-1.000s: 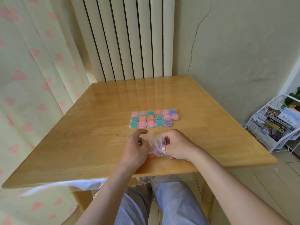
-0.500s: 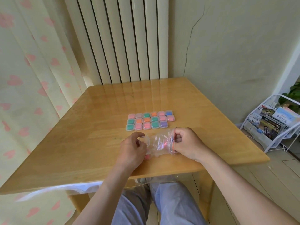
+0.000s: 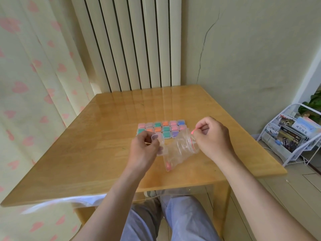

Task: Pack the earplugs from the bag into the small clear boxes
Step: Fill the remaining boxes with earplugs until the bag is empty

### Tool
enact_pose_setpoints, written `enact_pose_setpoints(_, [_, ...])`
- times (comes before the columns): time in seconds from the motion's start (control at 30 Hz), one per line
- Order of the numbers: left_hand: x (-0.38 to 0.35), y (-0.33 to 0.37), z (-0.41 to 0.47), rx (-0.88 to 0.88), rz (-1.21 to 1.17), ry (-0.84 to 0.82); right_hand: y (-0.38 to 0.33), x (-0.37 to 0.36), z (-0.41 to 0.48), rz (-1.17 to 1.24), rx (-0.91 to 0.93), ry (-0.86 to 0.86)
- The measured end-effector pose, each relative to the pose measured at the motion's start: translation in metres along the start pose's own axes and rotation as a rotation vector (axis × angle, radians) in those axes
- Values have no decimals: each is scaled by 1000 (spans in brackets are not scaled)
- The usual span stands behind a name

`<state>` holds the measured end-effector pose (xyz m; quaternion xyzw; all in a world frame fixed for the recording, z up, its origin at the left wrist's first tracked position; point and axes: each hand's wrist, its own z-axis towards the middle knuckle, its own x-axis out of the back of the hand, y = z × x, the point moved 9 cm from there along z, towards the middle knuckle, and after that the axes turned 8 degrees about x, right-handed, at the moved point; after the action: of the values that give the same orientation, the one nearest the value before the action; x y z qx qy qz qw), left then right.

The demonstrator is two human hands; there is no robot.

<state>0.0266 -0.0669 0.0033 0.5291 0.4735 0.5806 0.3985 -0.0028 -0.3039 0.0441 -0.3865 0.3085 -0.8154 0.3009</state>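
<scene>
Earplug (image 3: 193, 131), pink, pinched by R hand (image 3: 212, 138) just above bag (image 3: 178, 151) mouth, over worktop (image 3: 104, 153). L hand (image 3: 144, 151) grips small clear box (image 3: 157, 138). Advice: bring box under plug, seat fully, then snap lid.

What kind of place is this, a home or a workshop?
Probably a room in a home: a wooden table near a ribbed radiator, a heart-patterned curtain on the left, a white magazine rack on the floor.
</scene>
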Motion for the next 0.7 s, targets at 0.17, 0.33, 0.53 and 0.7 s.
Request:
enact_pose_setpoints(0.17, [-9,-2,0,58,-78,-67,-11,-18,-8,243,18,-48])
enact_pose_setpoints(0.33, [-17,1,-5,69,-122,-101,-22,-48,-24,336,83,-210])
enact_pose_setpoints(0.53, [-21,1,-5,84,-194,-142,-17,-57,-29,291,93,-231])
enact_pose_setpoints(0.7, [-26,2,-9,110,-251,-215,-16,-58,-30,277,103,-234])
